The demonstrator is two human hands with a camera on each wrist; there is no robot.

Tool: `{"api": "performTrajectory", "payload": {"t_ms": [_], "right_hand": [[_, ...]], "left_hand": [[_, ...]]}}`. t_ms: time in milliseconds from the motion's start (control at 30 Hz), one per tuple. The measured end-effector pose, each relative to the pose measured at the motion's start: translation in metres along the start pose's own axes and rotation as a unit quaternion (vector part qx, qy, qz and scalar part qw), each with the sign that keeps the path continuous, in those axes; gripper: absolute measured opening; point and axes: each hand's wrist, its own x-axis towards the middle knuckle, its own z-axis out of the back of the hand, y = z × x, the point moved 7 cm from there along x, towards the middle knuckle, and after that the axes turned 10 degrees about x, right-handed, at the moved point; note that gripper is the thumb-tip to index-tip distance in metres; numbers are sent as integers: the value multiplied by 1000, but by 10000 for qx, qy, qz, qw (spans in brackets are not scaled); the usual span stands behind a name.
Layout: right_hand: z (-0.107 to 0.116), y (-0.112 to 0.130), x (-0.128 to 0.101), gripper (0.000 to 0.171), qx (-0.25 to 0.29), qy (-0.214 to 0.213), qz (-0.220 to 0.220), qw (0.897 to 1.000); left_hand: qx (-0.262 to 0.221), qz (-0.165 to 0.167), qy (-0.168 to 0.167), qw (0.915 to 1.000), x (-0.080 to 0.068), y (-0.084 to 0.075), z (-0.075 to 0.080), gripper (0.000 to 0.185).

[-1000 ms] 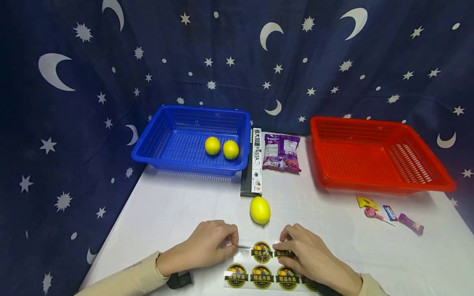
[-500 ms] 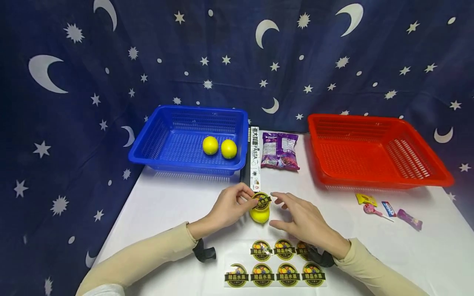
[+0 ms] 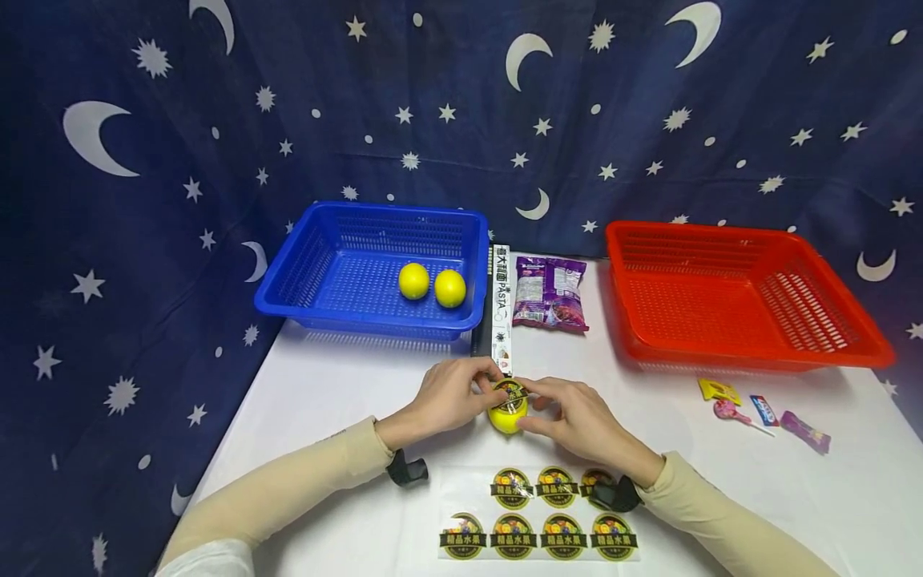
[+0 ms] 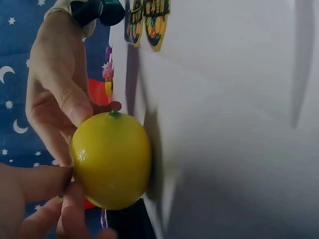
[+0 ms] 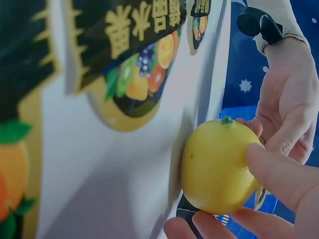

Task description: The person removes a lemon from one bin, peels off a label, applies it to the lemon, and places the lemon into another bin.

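Observation:
A yellow lemon (image 3: 507, 421) with a green stem end rests on the white table between my two hands. Over its top lies a round black-and-gold fruit sticker (image 3: 513, 394); in the right wrist view the sticker's edge (image 5: 259, 197) stands off the lemon's side. My left hand (image 3: 454, 394) pinches the sticker from the left, thumb on its face. From the right, my right hand (image 3: 582, 418) holds the lemon, thumb at the near side and fingers at the far side. Nearer to me lies a clear sheet (image 3: 465, 483) with several more of these stickers.
A blue basket (image 3: 288, 300) holding two yellow fruits (image 3: 414, 281) stands at back left, a red basket (image 3: 721, 357) at back right. Between them are a pasta box (image 3: 501, 312) and a purple snack bag (image 3: 550, 294). Several sweets and a lollipop (image 3: 727, 410) lie on the right.
Both hands have moved from the sheet to the lemon. My left hand has brought a sticker from the sheet onto its top, and my right hand has closed in on the lemon.

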Motion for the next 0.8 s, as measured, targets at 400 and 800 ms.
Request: {"api": "performTrajectory", "payload": {"t_ms": [400,800], "right_hand": [[-2,-2,5,59,469,220,-31,9987],[3,1,5,64,17,-114,-45,9999]], "left_hand": [[-681,108,743,9949,7,3,-4,9],[1413,-395,-477,9880,4,-12,9,28]]}}
